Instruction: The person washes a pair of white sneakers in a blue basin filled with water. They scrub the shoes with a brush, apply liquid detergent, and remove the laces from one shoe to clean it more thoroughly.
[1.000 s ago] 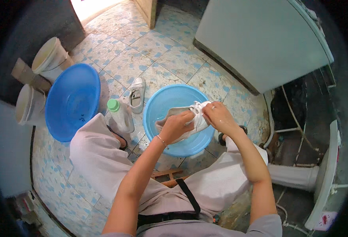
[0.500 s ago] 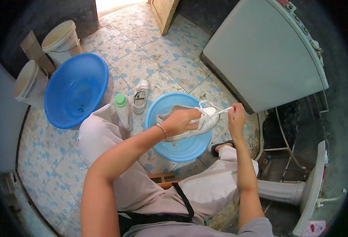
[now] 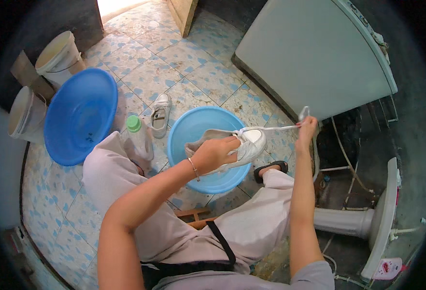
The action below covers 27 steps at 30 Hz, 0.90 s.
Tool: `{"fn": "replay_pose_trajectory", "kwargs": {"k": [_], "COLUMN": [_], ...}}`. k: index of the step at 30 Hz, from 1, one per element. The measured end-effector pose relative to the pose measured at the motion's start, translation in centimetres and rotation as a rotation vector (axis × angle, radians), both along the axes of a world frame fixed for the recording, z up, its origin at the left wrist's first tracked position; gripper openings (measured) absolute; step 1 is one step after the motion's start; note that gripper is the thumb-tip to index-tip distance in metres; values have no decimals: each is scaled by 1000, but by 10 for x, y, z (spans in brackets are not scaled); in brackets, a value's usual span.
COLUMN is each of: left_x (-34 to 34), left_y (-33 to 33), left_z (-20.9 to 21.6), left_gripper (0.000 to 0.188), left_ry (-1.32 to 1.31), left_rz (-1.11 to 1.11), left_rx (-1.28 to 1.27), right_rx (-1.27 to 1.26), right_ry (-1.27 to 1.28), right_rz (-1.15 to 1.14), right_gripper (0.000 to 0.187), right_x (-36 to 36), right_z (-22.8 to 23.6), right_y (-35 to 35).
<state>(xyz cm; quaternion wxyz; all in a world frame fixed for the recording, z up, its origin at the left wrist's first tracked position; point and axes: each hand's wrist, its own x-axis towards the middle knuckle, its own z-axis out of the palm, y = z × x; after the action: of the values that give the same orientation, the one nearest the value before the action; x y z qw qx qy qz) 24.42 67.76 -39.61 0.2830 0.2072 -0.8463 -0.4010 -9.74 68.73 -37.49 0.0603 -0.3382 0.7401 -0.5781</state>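
Over a light blue basin (image 3: 179, 123) on the floor, a white sneaker (image 3: 252, 145) is held by my left hand (image 3: 215, 157), its fingers wrapped around the upper. My right hand (image 3: 307, 131), out to the right, pinches a white shoelace (image 3: 278, 128) that stretches taut from the sneaker's eyelets. The lace's loose end curls above my fingers. A second white shoe (image 3: 160, 116) lies on the tiles left of the basin. Beside it stands a white bottle with a green cap (image 3: 134, 124), close to my left knee.
A large dark blue tub (image 3: 80, 113) leans at the left, by two white buckets (image 3: 58, 58) (image 3: 27, 113). A white appliance (image 3: 314, 58) stands at the upper right. Pipes and a pedestal sink (image 3: 346, 222) are at the right. A wooden door (image 3: 181, 14) stands ajar at the top.
My right hand has moved up and to the right, drawing the lace out longer and straighter. My left hand still grips the sneaker over the basin. The whole view has shifted slightly.
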Motion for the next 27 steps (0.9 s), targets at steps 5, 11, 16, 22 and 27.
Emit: {"fn": "replay_pose_trajectory", "kwargs": {"k": [5, 11, 16, 22, 27], "left_x": [1, 2, 14, 3, -1], "left_y": [-4, 4, 9, 14, 24], "left_z": [-24, -29, -30, -32, -41], "left_gripper": [24, 13, 17, 15, 21], "left_ry": [66, -139, -172, -104, -54], "left_rz": [30, 154, 249, 156, 195], "left_rx": [-209, -239, -494, -564, 86], "right_rx": [62, 431, 564, 584, 259], "right_ry": [-109, 326, -616, -650, -392], "right_rz": [169, 386, 494, 511, 537], "right_gripper": [18, 29, 63, 70, 52], "right_x": [-48, 7, 101, 122, 113], "right_z": [-6, -47, -42, -36, -32], "right_y": [4, 2, 23, 29, 22]}}
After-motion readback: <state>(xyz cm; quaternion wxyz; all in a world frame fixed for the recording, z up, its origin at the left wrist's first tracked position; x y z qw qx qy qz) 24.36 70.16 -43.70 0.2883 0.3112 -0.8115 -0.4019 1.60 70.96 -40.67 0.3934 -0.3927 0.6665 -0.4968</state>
